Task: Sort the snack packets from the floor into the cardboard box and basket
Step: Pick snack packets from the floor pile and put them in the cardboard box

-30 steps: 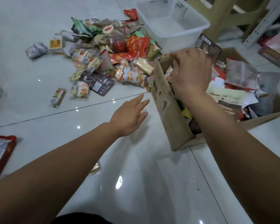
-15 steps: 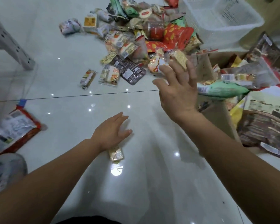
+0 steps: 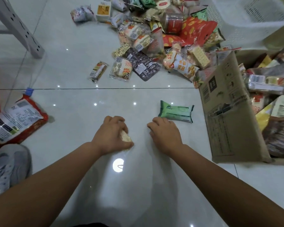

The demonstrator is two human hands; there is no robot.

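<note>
Under curled left fingers, pale packet

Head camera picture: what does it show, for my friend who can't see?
A person's left hand grips a pale packet on the white floor; the right hand is beside a green packet. A snack pile, basket and cardboard box lie beyond.

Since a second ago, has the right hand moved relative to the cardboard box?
Yes. The right hand has come from over the cardboard box, down and to its left, onto the floor beside the green packet.
</note>
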